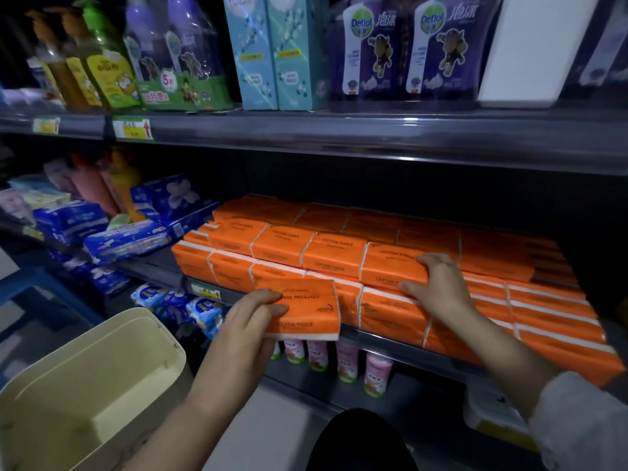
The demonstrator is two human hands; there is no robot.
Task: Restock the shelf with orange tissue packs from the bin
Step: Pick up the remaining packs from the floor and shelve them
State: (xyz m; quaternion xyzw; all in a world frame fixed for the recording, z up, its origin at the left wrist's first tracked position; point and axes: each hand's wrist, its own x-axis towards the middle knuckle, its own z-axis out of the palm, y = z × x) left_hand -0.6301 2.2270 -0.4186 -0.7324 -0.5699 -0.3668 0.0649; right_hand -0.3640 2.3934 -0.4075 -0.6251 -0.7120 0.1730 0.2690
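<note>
Head | left hand (244, 321): fingers pinch tissue pack (306, 312) | right hand (438, 283): fingers clasp shelved pack (390, 263)

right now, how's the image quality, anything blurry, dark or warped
Head view is dim overall; head view keeps the orange tissue packs sharp, print readable; head view smears the top-shelf bottles; head view's wide angle bows the shelf edge, which carries a small glare spot.
</note>
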